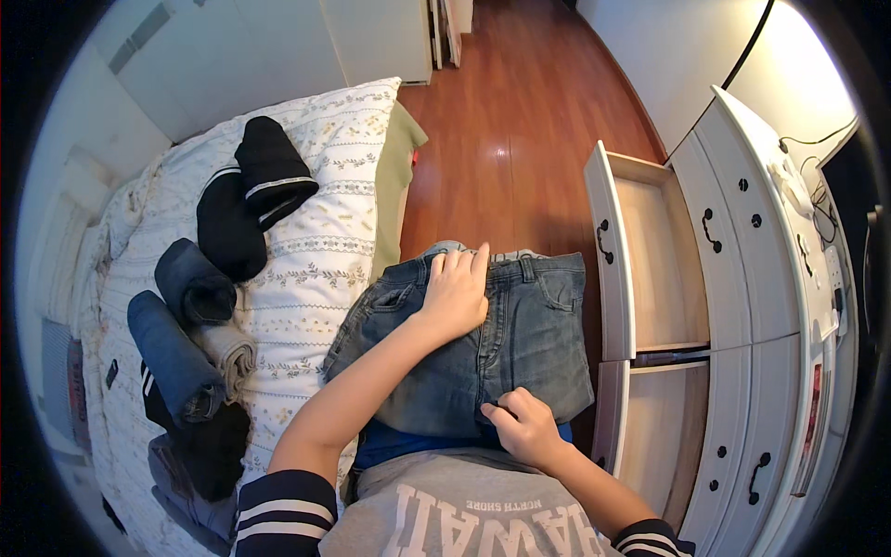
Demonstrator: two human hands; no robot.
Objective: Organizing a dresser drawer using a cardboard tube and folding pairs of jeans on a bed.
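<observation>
A pair of grey-blue jeans (548, 343) lies across my lap, waistband away from me and fly up. Its legs are out of sight beneath or folded under. My left hand (455, 292) is on the waistband beside the fly, its fingers bent over the upper edge and one finger sticking out straight. Nearer my body, my right hand (525, 427) is closed, thumb and fingers pinched on the denim at the lower part of the fly seam.
On the patterned bed (316, 278) at left lie rolled blue jeans (172, 357), a beige roll (229, 357), folded black clothes (269, 172) and a dark pile (200, 464). To the right, a white dresser (733, 371) has an upper drawer (654, 260) and a lower drawer (659, 436) pulled out.
</observation>
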